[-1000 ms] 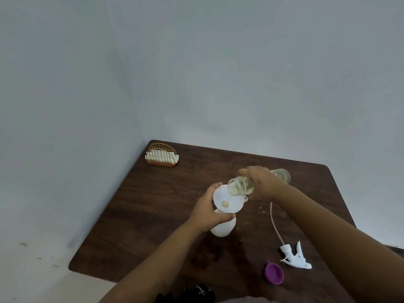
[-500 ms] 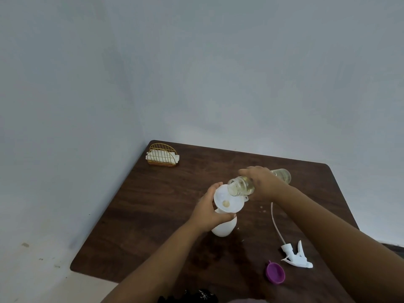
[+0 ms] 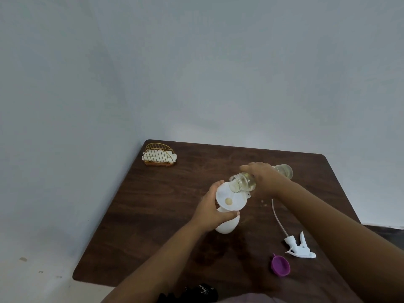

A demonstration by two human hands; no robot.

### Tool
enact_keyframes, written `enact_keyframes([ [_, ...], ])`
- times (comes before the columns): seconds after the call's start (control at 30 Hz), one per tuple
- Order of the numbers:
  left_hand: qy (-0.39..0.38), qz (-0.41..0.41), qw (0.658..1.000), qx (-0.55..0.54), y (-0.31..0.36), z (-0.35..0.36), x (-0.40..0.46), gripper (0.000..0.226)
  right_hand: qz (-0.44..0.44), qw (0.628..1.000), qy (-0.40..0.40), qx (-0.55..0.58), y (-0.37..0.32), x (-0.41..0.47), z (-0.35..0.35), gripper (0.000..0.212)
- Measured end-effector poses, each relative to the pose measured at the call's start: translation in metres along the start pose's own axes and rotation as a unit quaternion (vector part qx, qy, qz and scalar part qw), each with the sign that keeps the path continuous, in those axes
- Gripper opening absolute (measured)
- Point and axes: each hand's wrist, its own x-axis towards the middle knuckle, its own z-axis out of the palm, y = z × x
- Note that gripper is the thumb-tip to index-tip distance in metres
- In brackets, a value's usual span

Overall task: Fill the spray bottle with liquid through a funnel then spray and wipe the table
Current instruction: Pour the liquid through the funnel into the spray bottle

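Pouring step in hand, by my read: my right hand (image 3: 263,179) grips a clear glass bottle (image 3: 242,182) tipped nearly flat, its open mouth over the rim of the white funnel (image 3: 230,199). The funnel sits in the neck of the white spray bottle (image 3: 227,225), which stands about mid-tabletop (image 3: 153,215). My left hand (image 3: 211,212) wraps round the spray bottle's neck just under the funnel, steadying it. A yellowish pool shows at the funnel's throat, so liquid looks to be going through.

Next move, I judge: keep the tilt slow so the funnel doesn't back up, then right the glass bottle, lift the funnel out and screw on the white trigger head (image 3: 300,248), which lies with its dip tube on the tabletop to the right, well apart from the spray bottle. A purple funnel-like piece (image 3: 280,265) lies just beside it; can't tell exactly what it is.

For wiping, a wire napkin holder (image 3: 159,155) with white napkins sits at the far left corner.

Hard to make out: the fill level inside the opaque spray bottle, the stream itself, and a few pale specks on the tabletop near the dip tube, maybe drips. A dark object at the bottom edge is cut off.
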Motion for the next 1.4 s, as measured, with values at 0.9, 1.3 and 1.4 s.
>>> enact_keyframes([
  [0.9, -0.053, 0.029, 0.998, 0.019, 0.003, -0.015, 0.01, 0.093, 0.068, 0.998, 0.009, -0.013, -0.012, -0.012, -0.006, 0.047],
  [1.3, -0.057, 0.029, 0.998, 0.002, -0.001, -0.015, 0.012, 0.093, 0.07, 0.997, 0.017, -0.009, -0.013, -0.009, -0.008, 0.051],
  [1.4, -0.055, 0.033, 0.998, 0.003, -0.001, -0.015, 0.012, 0.092, 0.067, 0.998, 0.02, -0.009, -0.012, -0.008, -0.006, 0.051],
])
